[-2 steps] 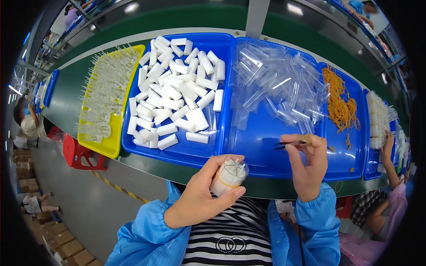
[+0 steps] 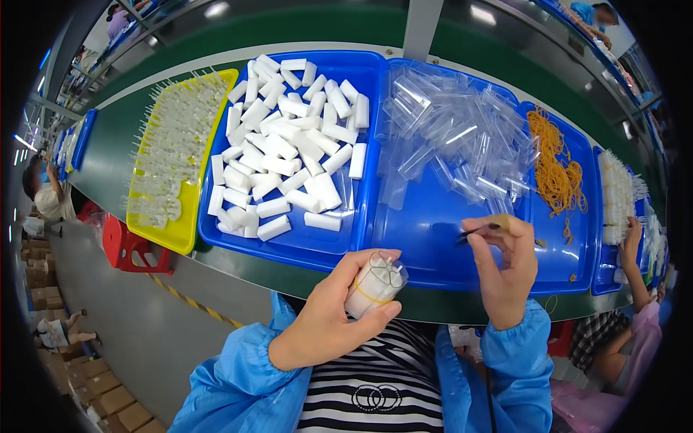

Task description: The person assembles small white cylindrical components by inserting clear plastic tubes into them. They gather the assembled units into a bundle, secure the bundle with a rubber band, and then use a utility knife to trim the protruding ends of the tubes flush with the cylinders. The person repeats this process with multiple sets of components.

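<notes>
In my left hand [image 2: 321,317], fingers and thumb curl round a bundle of white pieces [image 2: 375,285]. A clear plastic sleeve wraps the bundle, and a yellow rubber band circles it. Its upper end, with clear rounded shapes showing, faces up. My right hand [image 2: 505,270] pinches dark tweezers [image 2: 478,232] between thumb and forefinger, tips pointing left, above the blue tray with the clear sleeves. A yellowish cover sits on the forefinger. The tweezers are apart from the bundle.
A blue tray [image 2: 278,249] holds white blocks; left of it, a yellow tray [image 2: 189,234] carries clear stemmed parts. Clear plastic sleeves [image 2: 451,130] and orange rubber bands [image 2: 556,169] lie in blue trays at right. Another person's hand [image 2: 630,242] reaches toward white bundles.
My right hand with the tweezers has shifted slightly right. My left hand and the bundle have barely moved.
</notes>
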A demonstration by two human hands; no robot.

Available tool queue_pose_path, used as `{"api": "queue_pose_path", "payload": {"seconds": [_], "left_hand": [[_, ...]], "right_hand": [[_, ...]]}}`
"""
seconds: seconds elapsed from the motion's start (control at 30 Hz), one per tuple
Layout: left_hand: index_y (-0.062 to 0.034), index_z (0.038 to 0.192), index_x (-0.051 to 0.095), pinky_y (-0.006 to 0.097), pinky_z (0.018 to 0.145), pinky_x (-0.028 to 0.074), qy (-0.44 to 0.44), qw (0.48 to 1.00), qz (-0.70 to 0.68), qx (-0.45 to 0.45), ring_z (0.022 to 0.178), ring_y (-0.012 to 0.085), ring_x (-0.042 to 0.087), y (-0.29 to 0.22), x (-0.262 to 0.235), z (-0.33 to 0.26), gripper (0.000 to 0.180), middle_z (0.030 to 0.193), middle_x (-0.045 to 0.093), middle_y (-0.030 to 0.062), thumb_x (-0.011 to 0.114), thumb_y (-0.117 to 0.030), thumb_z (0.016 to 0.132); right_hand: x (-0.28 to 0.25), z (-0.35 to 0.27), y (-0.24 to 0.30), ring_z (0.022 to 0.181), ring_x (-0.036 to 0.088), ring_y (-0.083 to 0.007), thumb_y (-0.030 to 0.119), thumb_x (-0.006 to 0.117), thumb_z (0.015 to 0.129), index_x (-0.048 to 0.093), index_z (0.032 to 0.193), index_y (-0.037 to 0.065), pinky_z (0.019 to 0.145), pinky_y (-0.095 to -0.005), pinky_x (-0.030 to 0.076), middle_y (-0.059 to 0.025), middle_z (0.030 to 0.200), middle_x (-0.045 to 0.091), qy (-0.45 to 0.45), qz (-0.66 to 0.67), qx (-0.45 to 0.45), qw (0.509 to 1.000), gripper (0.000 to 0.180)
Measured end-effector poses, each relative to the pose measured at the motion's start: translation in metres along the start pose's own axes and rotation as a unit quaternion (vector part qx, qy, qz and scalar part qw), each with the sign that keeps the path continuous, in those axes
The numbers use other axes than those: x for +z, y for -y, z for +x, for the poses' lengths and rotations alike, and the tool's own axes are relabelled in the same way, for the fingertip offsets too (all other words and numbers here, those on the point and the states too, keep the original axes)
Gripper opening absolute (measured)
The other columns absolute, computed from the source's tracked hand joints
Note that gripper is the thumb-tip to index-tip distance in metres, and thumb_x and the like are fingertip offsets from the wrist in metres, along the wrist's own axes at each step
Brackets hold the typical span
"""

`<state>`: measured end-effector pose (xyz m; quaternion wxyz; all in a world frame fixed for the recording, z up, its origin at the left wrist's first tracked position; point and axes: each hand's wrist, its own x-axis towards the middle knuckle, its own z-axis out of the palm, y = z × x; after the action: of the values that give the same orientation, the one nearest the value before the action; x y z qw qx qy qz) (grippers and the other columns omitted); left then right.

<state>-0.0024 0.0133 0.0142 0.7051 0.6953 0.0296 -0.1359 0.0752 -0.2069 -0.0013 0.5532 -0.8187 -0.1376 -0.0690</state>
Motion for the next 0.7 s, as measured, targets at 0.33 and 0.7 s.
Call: {"api": "queue_pose_path", "payload": {"seconds": [0.33,0.7], "left_hand": [[-0.0018,0.135,0.047,0.027,0.089,0.047,0.015,0.999,0.030,-0.024,0.101,0.0111,0.058,-0.004,0.004,0.004,0.056,0.116,0.057,0.0069,0.072,-0.008,0.085],[0.0001,0.133,0.046,0.028,0.095,0.045,-0.015,0.994,0.103,0.014,0.111,0.0146,0.055,0.000,0.008,0.003,0.056,0.127,0.055,0.0105,0.072,-0.006,0.084]], "right_hand": [[-0.001,0.005,0.006,0.094,0.062,-0.0164,-0.001,0.059,0.093,0.059,0.112,-0.002,0.080,-0.0284,0.051,-0.0110,0.108,0.062,-0.044,0.090,0.021,0.995,0.019],[-0.003,0.000,0.023,0.093,0.067,-0.0221,0.005,0.050,0.099,0.045,0.114,-0.003,0.086,-0.0325,0.053,-0.0173,0.102,0.066,0.021,0.181,0.111,0.977,0.018]]}}
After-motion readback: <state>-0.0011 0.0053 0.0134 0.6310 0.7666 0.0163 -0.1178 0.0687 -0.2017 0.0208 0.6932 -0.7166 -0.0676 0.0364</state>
